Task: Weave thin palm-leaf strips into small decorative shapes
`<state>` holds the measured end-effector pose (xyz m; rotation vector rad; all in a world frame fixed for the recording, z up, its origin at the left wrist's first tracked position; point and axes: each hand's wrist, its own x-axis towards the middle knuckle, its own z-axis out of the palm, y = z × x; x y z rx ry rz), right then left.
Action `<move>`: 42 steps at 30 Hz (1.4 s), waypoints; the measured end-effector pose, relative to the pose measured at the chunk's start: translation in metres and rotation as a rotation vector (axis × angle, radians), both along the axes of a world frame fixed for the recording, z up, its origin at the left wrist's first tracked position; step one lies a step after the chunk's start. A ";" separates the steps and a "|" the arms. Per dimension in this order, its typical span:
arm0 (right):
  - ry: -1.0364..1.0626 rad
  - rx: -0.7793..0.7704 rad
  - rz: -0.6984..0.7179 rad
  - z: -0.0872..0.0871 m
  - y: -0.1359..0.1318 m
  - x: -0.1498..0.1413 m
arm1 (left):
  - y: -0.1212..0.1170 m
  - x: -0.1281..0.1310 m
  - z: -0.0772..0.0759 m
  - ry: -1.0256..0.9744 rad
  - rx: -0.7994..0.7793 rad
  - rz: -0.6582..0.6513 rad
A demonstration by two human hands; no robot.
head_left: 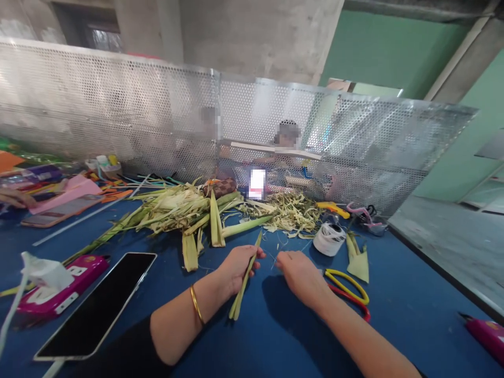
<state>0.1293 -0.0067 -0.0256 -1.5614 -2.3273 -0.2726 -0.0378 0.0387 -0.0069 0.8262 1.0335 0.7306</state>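
Observation:
My left hand [238,265], with a gold bangle at its wrist, is closed around a narrow, pale green leaf strip [244,286] that slants down toward me. Opposite it, my right hand [297,270] has its fingers pinched together on a thin thread [272,257]; the thread is faint in the gap between the hands. Beyond my right hand stands a spool of white thread [329,240]. Scissors with yellow and red handles [350,286] lie partly hidden by my right forearm. Wider green leaf pieces [216,223] lie ahead of my left hand.
Heaped dried leaves [169,210] and shredded leaf bits [295,212] lie along a perforated metal screen [118,105]. At left are a phone [96,304], a magenta tissue box [59,289] and another person's hand [16,198]. A yellow tool [334,209] lies behind the spool.

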 end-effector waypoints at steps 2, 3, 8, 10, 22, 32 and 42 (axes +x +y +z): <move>-0.110 0.075 0.084 -0.004 -0.014 -0.007 | -0.001 0.000 0.001 0.014 0.007 -0.043; -0.144 0.103 0.116 -0.005 -0.019 -0.010 | -0.002 0.001 0.001 0.020 0.007 -0.074; -0.196 0.174 0.269 -0.011 -0.038 -0.024 | -0.006 0.004 -0.007 -0.011 -0.044 -0.311; -0.215 0.186 0.322 -0.012 -0.042 -0.028 | -0.007 0.006 -0.009 -0.018 -0.080 -0.400; 0.018 -0.069 -0.427 0.007 -0.069 0.053 | 0.001 -0.002 -0.001 -0.089 -0.191 -0.231; 0.026 -0.488 -0.470 0.006 -0.061 0.102 | 0.000 -0.002 0.000 -0.093 -0.192 -0.225; 1.465 -0.918 -0.434 0.027 -0.090 0.077 | -0.009 0.002 0.006 -0.058 -0.128 -0.175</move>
